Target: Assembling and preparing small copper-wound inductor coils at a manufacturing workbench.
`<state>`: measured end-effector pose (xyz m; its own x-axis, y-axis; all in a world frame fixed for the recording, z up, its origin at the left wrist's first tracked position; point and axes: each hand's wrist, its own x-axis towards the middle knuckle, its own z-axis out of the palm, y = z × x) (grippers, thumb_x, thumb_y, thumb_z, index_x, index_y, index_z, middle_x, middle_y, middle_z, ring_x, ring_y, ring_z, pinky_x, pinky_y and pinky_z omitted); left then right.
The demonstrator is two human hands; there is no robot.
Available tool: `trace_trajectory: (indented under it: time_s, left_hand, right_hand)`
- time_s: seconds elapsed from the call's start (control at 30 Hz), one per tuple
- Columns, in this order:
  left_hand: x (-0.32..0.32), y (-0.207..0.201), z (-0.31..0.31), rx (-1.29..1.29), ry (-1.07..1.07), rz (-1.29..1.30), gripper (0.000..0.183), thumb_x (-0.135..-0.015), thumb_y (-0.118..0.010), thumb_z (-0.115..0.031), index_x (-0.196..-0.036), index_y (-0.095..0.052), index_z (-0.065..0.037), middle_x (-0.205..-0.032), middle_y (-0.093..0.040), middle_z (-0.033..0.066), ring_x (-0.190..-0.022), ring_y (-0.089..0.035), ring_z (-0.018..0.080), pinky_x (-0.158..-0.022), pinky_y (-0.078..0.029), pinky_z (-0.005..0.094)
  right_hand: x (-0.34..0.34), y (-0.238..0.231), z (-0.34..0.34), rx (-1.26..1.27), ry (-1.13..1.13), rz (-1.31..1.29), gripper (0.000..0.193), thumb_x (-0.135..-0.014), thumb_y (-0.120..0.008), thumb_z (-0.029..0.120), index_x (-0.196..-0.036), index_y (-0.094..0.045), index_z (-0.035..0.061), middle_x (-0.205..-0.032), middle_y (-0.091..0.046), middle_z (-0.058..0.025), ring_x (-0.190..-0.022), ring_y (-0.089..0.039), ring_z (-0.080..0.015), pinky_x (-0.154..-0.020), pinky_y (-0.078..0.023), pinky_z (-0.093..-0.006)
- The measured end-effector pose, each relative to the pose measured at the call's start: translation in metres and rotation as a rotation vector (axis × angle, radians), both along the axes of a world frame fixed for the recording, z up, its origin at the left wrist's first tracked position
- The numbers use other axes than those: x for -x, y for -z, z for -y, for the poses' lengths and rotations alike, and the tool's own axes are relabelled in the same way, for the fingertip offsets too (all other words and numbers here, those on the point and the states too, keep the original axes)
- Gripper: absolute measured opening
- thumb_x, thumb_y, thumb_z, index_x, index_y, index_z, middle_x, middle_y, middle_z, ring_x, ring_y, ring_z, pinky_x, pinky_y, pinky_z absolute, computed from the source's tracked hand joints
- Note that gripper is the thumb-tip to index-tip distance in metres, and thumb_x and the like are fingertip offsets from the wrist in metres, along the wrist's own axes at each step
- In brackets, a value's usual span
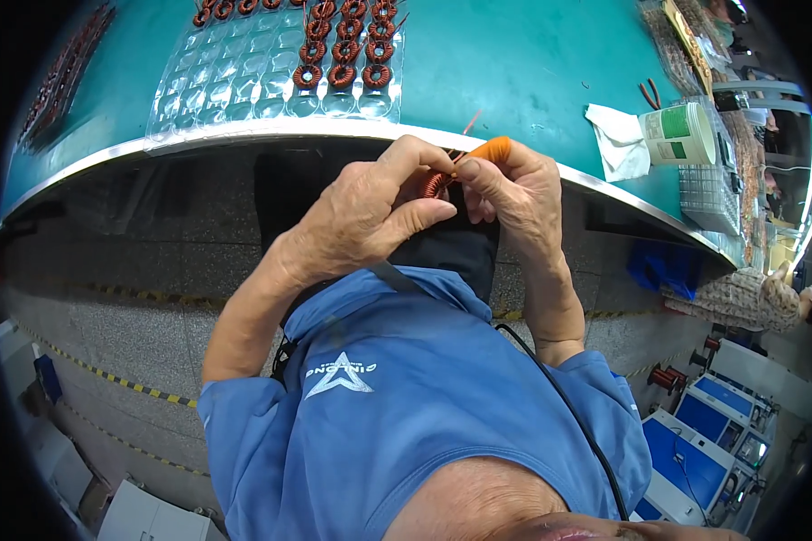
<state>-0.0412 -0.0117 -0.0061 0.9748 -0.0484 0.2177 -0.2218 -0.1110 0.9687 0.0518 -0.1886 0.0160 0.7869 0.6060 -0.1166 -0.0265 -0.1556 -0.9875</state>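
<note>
A small ring-shaped coil [433,186], wound with copper-red wire, is held just off the table's front edge. My left hand [361,207] grips it from the left, its bent fingers over the top and its thumb below. At the coil's right side, the thumb and index finger of my right hand [521,194] are pinched together. Orange wrapping [492,151] covers that index finger. A thin reddish wire end [473,122] sticks up above the hands. Fingers hide part of the coil, so the exact spot of the right pinch is unclear.
A clear blister tray [244,90] with several similar coils [343,76] lies on the green table [505,63]. To the right are a white cloth [618,144], a tipped white-green tub [681,135] and stacked clear trays [711,203]. Another person [740,299] is at far right.
</note>
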Motion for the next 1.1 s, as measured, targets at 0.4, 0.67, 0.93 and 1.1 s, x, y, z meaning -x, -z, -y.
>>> trace_trajectory:
  time_s: [0.4,0.67,0.93,1.1]
  left_hand:
    - [-0.003,-0.021,-0.006,-0.451,0.065,0.138,0.034,-0.079,-0.074,-0.014,-0.104,-0.053,-0.005,-0.087,-0.062,0.0121,-0.077,-0.065,0.0277,-0.067,-0.052,0.0348]
    - [-0.005,0.002,-0.001,-0.846,-0.106,0.447,0.026,-0.075,-0.07,-0.007,-0.094,-0.054,-0.002,-0.077,-0.051,0.0085,-0.069,-0.056,0.0231,-0.062,-0.049,0.0333]
    - [0.0,0.008,-0.002,-0.934,-0.152,0.437,0.027,-0.076,-0.071,-0.006,-0.097,-0.054,-0.001,-0.078,-0.053,0.0091,-0.068,-0.057,0.0237,-0.061,-0.049,0.0328]
    - [0.008,0.018,0.008,-0.515,-0.314,0.285,0.03,-0.079,-0.073,-0.012,-0.1,-0.053,-0.002,-0.078,-0.055,0.0086,-0.067,-0.06,0.0184,-0.06,-0.051,0.0287]
  right_hand:
    - [-0.011,0.019,0.006,-0.238,-0.169,-0.466,0.024,-0.087,-0.069,0.024,-0.085,-0.062,0.0018,-0.06,-0.058,-0.002,-0.044,-0.051,-0.0053,-0.039,-0.035,-0.0164]
    - [-0.005,0.015,0.0,-0.013,-0.068,-0.173,0.024,-0.087,-0.069,0.023,-0.087,-0.062,0.0006,-0.061,-0.059,-0.0017,-0.048,-0.052,-0.0047,-0.044,-0.038,-0.0177]
    - [0.0,0.023,-0.003,-0.028,-0.033,-0.169,0.023,-0.088,-0.066,0.023,-0.087,-0.062,0.0007,-0.06,-0.058,-0.0009,-0.048,-0.052,-0.0051,-0.045,-0.039,-0.0177]
    - [0.006,0.013,-0.011,-0.024,-0.034,-0.095,0.021,-0.088,-0.065,0.021,-0.087,-0.062,0.0006,-0.06,-0.057,-0.0009,-0.048,-0.05,-0.0047,-0.044,-0.039,-0.0184]
